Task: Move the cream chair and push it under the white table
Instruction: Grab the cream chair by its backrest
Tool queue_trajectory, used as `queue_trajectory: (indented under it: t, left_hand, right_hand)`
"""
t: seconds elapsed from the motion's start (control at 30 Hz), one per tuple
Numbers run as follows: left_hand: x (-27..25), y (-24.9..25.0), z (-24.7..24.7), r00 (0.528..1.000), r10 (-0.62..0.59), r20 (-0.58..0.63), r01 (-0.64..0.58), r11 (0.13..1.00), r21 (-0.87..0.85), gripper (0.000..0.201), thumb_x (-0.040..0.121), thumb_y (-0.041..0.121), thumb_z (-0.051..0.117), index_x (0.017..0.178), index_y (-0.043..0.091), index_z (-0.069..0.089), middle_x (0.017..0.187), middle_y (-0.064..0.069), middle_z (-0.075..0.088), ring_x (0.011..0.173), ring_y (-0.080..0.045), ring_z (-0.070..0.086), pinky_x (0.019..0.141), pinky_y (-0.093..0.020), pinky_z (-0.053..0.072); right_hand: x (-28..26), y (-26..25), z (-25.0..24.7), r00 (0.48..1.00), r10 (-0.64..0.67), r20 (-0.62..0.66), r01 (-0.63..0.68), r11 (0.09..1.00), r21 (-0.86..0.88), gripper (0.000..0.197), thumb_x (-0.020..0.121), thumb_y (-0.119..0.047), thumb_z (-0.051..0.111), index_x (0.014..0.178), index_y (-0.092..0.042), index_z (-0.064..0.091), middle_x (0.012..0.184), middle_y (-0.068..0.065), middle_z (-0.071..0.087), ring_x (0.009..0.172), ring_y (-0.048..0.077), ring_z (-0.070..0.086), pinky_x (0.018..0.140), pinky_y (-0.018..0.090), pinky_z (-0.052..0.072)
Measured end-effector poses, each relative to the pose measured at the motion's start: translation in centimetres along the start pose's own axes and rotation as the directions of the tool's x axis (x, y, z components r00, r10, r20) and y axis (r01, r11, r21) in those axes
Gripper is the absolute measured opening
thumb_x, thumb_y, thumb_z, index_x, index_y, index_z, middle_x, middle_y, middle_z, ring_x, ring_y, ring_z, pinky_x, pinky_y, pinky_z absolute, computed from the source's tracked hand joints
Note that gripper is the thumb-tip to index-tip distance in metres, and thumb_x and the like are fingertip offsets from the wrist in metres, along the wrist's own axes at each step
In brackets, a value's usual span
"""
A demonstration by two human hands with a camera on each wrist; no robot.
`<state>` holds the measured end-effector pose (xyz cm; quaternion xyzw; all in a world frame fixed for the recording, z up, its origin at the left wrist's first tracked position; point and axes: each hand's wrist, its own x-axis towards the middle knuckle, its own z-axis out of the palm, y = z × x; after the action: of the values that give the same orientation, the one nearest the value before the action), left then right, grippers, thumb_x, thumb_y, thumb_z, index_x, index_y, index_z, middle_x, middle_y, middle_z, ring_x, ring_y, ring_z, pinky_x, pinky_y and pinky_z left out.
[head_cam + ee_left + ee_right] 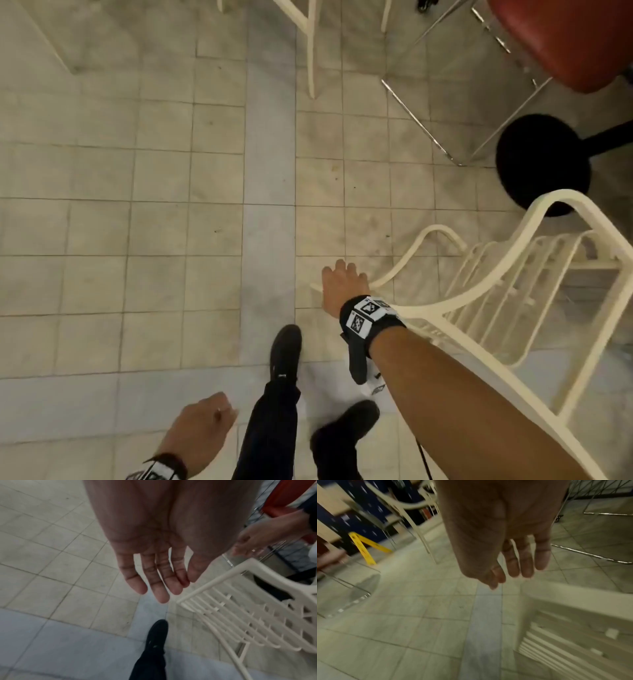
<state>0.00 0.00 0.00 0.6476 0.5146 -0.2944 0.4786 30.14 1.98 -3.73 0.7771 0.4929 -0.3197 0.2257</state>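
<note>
The cream slatted chair (507,274) stands at the right of the head view, its curved armrest toward me. My right hand (337,274) reaches out over the front end of that armrest with straight fingers and holds nothing. In the right wrist view this hand (510,568) hovers just above the chair's rail (573,601). My left hand (205,425) hangs low at my left side, relaxed and empty; its fingers (154,582) are straight, away from the chair (240,615). White furniture legs (311,51) stand ahead at the top.
A red-seated chair (565,41) on a chrome frame and a black round base (544,164) stand right of the cream chair. A yellow floor sign (366,547) stands far off. My black shoes (286,353) are on the tiled floor, which is open to the left.
</note>
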Motion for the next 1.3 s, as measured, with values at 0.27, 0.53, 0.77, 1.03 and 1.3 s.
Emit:
queue_trajectory:
  t: [0.27, 0.53, 0.77, 1.03, 1.3]
  left_hand:
    - [0.0, -4.1, 1.7, 0.987, -0.133, 0.09, 0.114, 0.976, 0.185, 0.039, 0.086, 0.049, 0.052, 0.06, 0.029, 0.031, 0.064, 0.002, 0.054, 0.065, -0.003, 0.054, 0.071, -0.016, 0.046]
    - [1.5, 0.3, -0.5, 0.992, -0.002, 0.128, -0.01, 0.996, 0.093, 0.033, 0.088, 0.044, 0.051, 0.061, 0.027, 0.041, 0.076, -0.002, 0.062, 0.081, -0.023, 0.063, 0.082, -0.033, 0.052]
    - [3.7, 4.6, -0.4, 0.981, 0.076, 0.176, -0.118, 0.962, 0.244, 0.028, 0.091, 0.044, 0.042, 0.069, 0.028, 0.044, 0.092, -0.001, 0.063, 0.087, -0.022, 0.06, 0.08, -0.034, 0.048]
    - [2.6, 17.7, 1.9, 0.942, 0.246, 0.226, -0.329, 0.803, 0.497, 0.013, 0.091, 0.038, 0.044, 0.092, 0.025, 0.046, 0.111, -0.004, 0.061, 0.103, -0.025, 0.058, 0.084, -0.034, 0.047]
    - [-2.8, 28.2, 11.4, 0.839, 0.509, 0.194, -0.492, 0.557, 0.669, 0.069, 0.077, 0.041, 0.059, 0.138, 0.034, 0.029, 0.137, 0.005, 0.044, 0.124, -0.021, 0.047, 0.102, -0.04, 0.037]
  right_hand:
    - [0.8, 1.9, 3.2, 0.946, 0.181, 0.268, -0.209, 0.975, 0.078, 0.038, 0.086, -0.019, 0.052, 0.12, -0.005, 0.049, 0.12, 0.01, 0.059, 0.106, 0.033, 0.059, 0.088, 0.043, 0.045]
    - [-3.9, 6.0, 0.0, 0.936, 0.168, 0.311, -0.259, 0.924, 0.282, 0.039, 0.083, -0.024, 0.052, 0.119, -0.009, 0.048, 0.119, 0.011, 0.054, 0.11, 0.032, 0.054, 0.096, 0.039, 0.041]
    - [-15.1, 12.9, -3.4, 0.984, 0.16, 0.083, -0.18, 0.888, 0.422, 0.022, 0.08, -0.032, 0.054, 0.095, -0.017, 0.059, 0.09, 0.003, 0.063, 0.083, 0.023, 0.056, 0.081, 0.034, 0.043]
    - [-31.6, 21.4, -4.9, 0.98, 0.166, -0.111, -0.093, 0.873, 0.478, 0.022, 0.083, -0.044, 0.061, 0.092, -0.025, 0.058, 0.075, -0.006, 0.067, 0.067, 0.011, 0.057, 0.051, 0.018, 0.034]
    - [-45.1, 28.3, -1.6, 0.958, 0.253, -0.136, -0.159, 0.862, 0.481, 0.025, 0.081, -0.048, 0.054, 0.103, -0.036, 0.056, 0.096, -0.013, 0.067, 0.088, 0.008, 0.056, 0.062, 0.021, 0.038]
